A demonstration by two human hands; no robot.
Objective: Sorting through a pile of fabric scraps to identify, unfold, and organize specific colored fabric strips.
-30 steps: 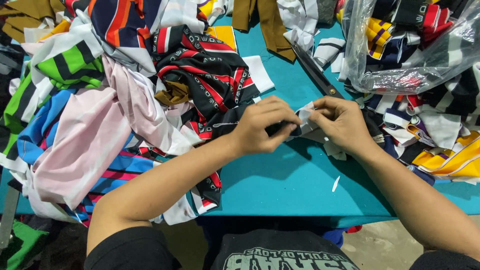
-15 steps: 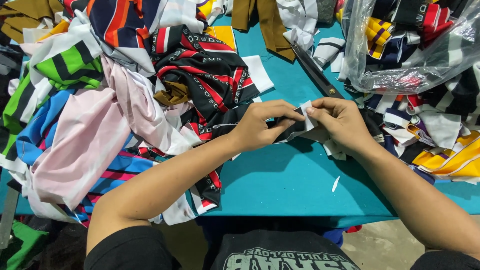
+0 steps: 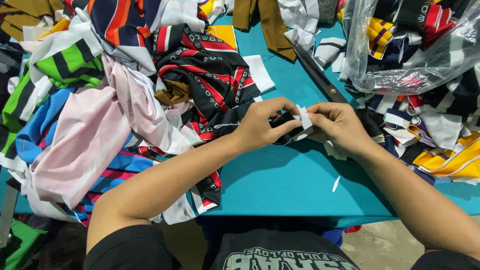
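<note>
White label tab (image 3: 305, 121) sits between both hands above teal table (image 3: 300, 185) | left hand (image 3: 262, 125) pinches black fabric strip (image 3: 281, 122) from the left, fingers closed | right hand (image 3: 340, 125) pinches tab from the right | strip axis runs left-right | scissors (image 3: 317, 75) lie beyond, nearer right hand

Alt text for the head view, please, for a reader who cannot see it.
Both hands meet over a teal table: the left hand and right hand pinch a small black-and-white fabric piece between them. A heap of striped fabric scraps lies left, a clear plastic bag of scraps right, and scissors behind.
</note>
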